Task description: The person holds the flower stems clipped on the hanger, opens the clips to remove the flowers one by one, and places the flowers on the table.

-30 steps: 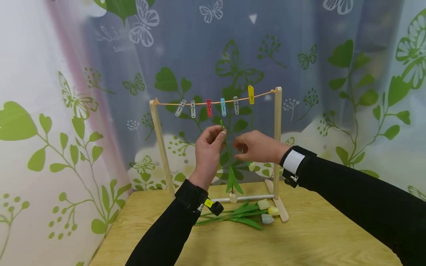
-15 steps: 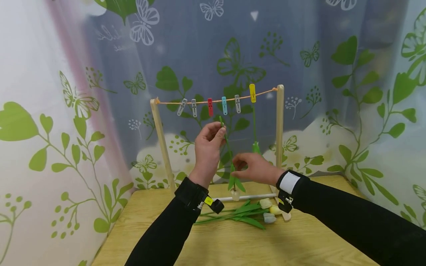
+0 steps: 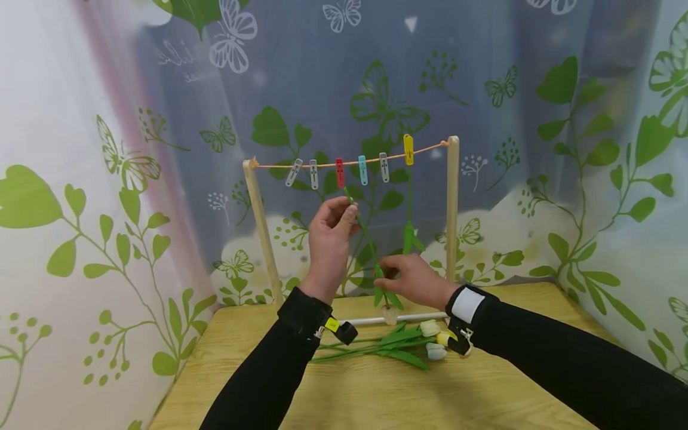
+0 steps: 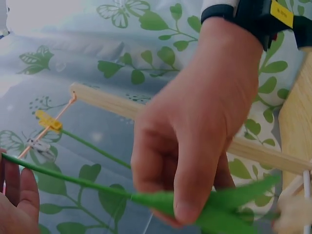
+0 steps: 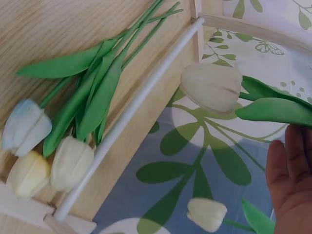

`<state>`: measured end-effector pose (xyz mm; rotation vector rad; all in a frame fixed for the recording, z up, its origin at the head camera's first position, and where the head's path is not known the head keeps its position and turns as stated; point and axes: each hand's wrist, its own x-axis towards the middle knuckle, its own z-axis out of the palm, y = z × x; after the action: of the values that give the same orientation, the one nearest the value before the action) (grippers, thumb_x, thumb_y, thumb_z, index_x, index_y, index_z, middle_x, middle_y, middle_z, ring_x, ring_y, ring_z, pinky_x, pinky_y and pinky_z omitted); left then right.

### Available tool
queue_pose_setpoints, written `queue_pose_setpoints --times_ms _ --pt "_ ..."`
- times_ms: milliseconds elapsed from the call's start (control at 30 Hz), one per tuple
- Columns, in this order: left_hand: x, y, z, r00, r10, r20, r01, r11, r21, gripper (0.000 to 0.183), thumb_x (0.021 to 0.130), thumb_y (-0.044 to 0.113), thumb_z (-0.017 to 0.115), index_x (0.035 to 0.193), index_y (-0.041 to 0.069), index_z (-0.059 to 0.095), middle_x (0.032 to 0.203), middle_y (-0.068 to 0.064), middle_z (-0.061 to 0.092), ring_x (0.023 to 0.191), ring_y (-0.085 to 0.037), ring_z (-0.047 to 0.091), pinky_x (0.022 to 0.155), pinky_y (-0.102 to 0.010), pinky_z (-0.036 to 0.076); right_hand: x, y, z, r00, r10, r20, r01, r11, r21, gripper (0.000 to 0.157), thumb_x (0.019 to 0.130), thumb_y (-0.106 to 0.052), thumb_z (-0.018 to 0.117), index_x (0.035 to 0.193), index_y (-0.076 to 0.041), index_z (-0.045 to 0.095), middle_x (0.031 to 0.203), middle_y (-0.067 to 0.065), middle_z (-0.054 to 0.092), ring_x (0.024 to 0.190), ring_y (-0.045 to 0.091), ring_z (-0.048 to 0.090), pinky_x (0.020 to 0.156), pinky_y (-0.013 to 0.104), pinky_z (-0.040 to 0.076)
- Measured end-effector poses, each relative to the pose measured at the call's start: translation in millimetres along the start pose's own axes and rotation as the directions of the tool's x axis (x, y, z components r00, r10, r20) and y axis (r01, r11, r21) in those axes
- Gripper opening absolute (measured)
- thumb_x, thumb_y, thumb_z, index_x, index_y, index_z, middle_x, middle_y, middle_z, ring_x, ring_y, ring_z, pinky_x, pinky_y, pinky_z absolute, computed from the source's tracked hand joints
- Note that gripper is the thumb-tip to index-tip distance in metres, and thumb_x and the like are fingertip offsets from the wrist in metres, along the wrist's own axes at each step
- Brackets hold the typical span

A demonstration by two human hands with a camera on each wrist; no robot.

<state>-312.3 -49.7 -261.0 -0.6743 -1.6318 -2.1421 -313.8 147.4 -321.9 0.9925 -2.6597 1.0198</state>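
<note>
Upside down, a white tulip (image 5: pixel 210 87) hangs between the two hands. My left hand (image 3: pixel 329 239) pinches its green stem near the cut end, just under the red clothespin (image 3: pixel 340 173). Lower down, my right hand (image 3: pixel 416 279) holds the same tulip by its leaves; in the left wrist view the thumb lies over a leaf (image 4: pixel 156 201). A yellow clothespin (image 3: pixel 409 149) on the orange string (image 3: pixel 325 165) carries a second white tulip (image 5: pixel 207 214), also head down. The end of the held stem is close to the red clothespin; whether they touch, I cannot tell.
A wooden frame with two posts (image 3: pixel 452 203) and a white lower bar (image 3: pixel 360 322) stands on the wooden table (image 3: pixel 355 394). Light blue (image 3: pixel 362 170) and grey (image 3: pixel 384 167) clothespins share the string. Several tulips (image 5: pixel 105 83) lie on the table before the bar.
The right hand has moved down and left from beside the hanging tulip and now holds the other tulip's leaves. The left hand has shifted slightly left, bringing the stem end under the red clothespin.
</note>
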Motion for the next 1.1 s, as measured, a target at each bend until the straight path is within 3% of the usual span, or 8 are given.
queue_pose_setpoints --times_ms 200,467,700,900,1100 --pt "2.2 2.0 -7.3 1.000 0.002 -0.024 -0.003 0.999 -0.046 0.036 0.101 0.022 0.069 0.131 0.004 0.059 0.126 -0.020 0.062 0.120 -0.033 0.062 0.107 -0.049 0.057 -12 4 -17.7 0.998 -0.036 -0.060 0.031 0.997 -0.071 0.022 0.100 -0.025 0.073 0.118 -0.012 0.071 0.102 -0.003 0.072 0.095 0.017 0.070 0.082 0.040 0.062" --pt "0.0 4.6 -20.9 0.999 -0.010 -0.039 0.008 0.998 -0.068 0.026 0.102 0.021 0.068 0.123 0.009 0.059 0.127 -0.013 0.064 0.116 -0.024 0.065 0.110 -0.047 0.056 -17 5 -45.8 0.989 -0.037 -0.146 0.017 0.991 -0.131 0.024 0.097 -0.022 0.076 0.119 -0.010 0.074 0.101 0.000 0.072 0.093 0.018 0.070 0.079 0.039 0.063" --pt "-2.9 2.9 -31.5 0.999 -0.024 -0.046 0.023 0.999 -0.039 0.029 0.100 0.023 0.071 0.122 0.008 0.060 0.128 -0.013 0.066 0.120 -0.029 0.065 0.106 -0.042 0.059 -18 7 -62.0 0.987 -0.010 -0.162 -0.012 0.991 -0.133 0.020 0.099 -0.022 0.074 0.117 -0.013 0.075 0.100 -0.002 0.071 0.091 0.018 0.068 0.076 0.038 0.060" --pt "-7.3 -2.4 -46.3 0.999 -0.030 -0.040 0.032 0.998 0.059 0.028 0.099 0.023 0.072 0.120 0.009 0.059 0.123 -0.012 0.064 0.117 -0.027 0.064 0.110 -0.047 0.056 -18 7 -70.2 0.984 -0.038 -0.175 0.006 0.984 -0.179 0.017 0.098 -0.024 0.075 0.113 -0.016 0.076 0.099 -0.004 0.070 0.090 0.016 0.068 0.074 0.036 0.060" --pt "-8.0 -3.7 -61.3 1.000 -0.020 -0.012 0.022 0.978 0.209 0.029 0.095 0.028 0.078 0.115 0.012 0.065 0.110 -0.007 0.067 0.107 -0.029 0.065 0.107 -0.049 0.056 -17 9 -77.2 0.979 -0.083 -0.185 0.035 0.968 -0.250 0.015 0.097 -0.021 0.076 0.111 -0.015 0.076 0.096 -0.004 0.068 0.087 0.014 0.067 0.072 0.034 0.060"
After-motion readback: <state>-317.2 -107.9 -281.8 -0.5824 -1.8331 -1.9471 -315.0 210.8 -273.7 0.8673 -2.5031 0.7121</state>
